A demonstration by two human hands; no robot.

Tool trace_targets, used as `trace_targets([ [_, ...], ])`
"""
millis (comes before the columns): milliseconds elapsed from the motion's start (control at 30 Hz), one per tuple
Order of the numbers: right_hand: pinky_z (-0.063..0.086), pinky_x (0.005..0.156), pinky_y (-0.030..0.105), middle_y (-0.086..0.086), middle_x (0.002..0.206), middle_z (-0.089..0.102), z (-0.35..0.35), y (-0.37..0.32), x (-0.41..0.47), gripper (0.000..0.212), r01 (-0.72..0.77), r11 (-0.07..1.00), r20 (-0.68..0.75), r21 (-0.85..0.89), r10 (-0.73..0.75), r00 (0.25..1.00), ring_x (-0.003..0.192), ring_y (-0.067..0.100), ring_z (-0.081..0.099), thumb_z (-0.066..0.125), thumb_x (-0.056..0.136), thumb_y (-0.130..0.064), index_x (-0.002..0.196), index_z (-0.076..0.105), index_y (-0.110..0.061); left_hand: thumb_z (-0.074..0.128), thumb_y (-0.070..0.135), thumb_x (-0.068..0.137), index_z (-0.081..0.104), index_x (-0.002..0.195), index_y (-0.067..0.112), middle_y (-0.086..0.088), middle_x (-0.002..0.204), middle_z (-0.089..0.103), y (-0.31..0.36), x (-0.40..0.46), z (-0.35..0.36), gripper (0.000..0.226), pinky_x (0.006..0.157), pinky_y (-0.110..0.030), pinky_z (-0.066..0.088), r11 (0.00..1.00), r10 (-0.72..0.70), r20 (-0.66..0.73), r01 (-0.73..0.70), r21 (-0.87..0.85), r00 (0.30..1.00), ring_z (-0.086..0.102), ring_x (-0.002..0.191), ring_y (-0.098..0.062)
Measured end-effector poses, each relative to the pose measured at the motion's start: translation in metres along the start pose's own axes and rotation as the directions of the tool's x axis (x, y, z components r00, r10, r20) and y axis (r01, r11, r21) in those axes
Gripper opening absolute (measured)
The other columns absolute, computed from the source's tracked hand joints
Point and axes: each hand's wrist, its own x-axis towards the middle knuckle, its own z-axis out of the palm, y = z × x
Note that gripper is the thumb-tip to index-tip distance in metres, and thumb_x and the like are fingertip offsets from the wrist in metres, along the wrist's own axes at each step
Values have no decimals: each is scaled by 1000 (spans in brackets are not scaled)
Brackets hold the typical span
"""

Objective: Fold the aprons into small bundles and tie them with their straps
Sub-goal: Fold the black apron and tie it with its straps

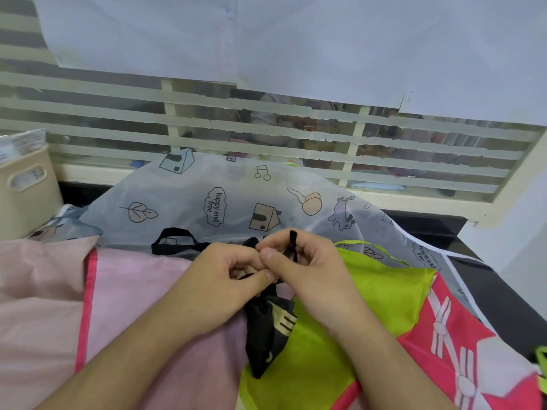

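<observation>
The left hand (220, 273) and right hand (299, 261) meet and pinch the black strap (293, 242), probably to pull a knot tight. The black apron bundle (269, 327) hangs just under them, over a green apron (364, 294), a pink apron (130, 291) and a grey printed apron (236, 199).

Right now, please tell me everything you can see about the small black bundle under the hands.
The black bundle is a folded apron of thin dark fabric with a pale fork print. It lies tilted across the pink cloth and the lime-green apron. Its black strap runs up between the left hand and right hand, which both pinch it; one end sticks up.
</observation>
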Motion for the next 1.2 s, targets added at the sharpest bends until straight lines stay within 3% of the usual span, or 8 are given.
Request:
trace_targets([
  [167, 51, 65, 19, 8, 80, 74, -5, -1, 1, 16, -16, 994, -83, -106, 7, 997, 70, 6, 64, 71, 93, -1, 84, 75, -13, 80, 21, 85, 80, 92, 28, -4, 87, 79, 2, 0, -3, 10, 80, -44, 60, 1000, 13, -60, -13, -2, 998, 74, 84, -31],
  [333, 31, 48, 21, 9, 68, 52, -9, 1, 3, 16, -114, 951, -51, 288, 134, 990, 50, 10, 36, 66, 97, 0, 87, 74, -10, 80, -5, 82, 78, 88, 25, 6, 84, 76, 1, 1, -9, 31, 78, -17, 54, 984, 111, -277, -65, 167, 954, 71, 81, -12],
  [433, 44, 51, 19, 9, 72, 67, -9, -1, 2, 9, -156, 959, -4, 237, 161, 987, 54, 10, 56, 69, 94, 2, 94, 76, -5, 79, 0, 86, 78, 86, 23, 1, 79, 75, 1, 3, -8, 23, 71, -25, 57, 996, 68, -360, -39, 86, 931, 70, 74, -17],
  [600, 59, 84, 38, 12, 93, 80, 0, -1, -2, 19, -144, 989, 139, -8, 144, 980, 87, 22, 73, 73, 92, -2, 107, 80, -12, 79, 2, 87, 77, 87, 7, -15, 76, 75, 7, 1, -4, 5, 61, -25, 57, 977, -47, -324, -24, -211, 945, 68, 63, -20],
  [733, 46, 56, 24, -2, 70, 71, 1, -5, -2, 16, -163, 986, 97, -48, 167, 981, 60, 9, 57, 75, 92, -3, 83, 80, -15, 83, 13, 80, 78, 88, 4, -21, 76, 73, 9, 0, -2, 13, 56, -26, 58, 952, -117, -302, 20, -306, 946, 65, 59, -20],
  [867, 38, 50, 13, -10, 53, 59, -2, -5, -3, 25, -187, 982, -10, 38, 188, 982, 47, 1, 49, 73, 90, 3, 72, 74, -14, 80, 15, 82, 82, 96, 7, -15, 73, 74, 8, 1, -1, 16, 58, -25, 57, 941, -163, -213, 87, -326, 963, 66, 63, -18],
  [1000, 43, 51, 15, -1, 61, 66, -4, -4, -4, 20, -215, 969, -27, 124, 220, 975, 52, 5, 56, 73, 90, 5, 74, 75, -7, 84, 12, 77, 83, 102, 10, -12, 83, 79, 6, -1, 3, 25, 62, -24, 58, 930, -198, -190, 122, -347, 962, 71, 71, -15],
  [1200, 37, 49, 13, -7, 54, 62, -4, -2, -4, 16, -209, 977, 38, 32, 208, 977, 47, 1, 50, 76, 90, -2, 77, 79, -10, 79, 16, 78, 84, 88, 12, -15, 87, 79, 5, 0, 2, 12, 64, -24, 58, 900, -188, -173, 99, -424, 967, 72, 78, -16],
])
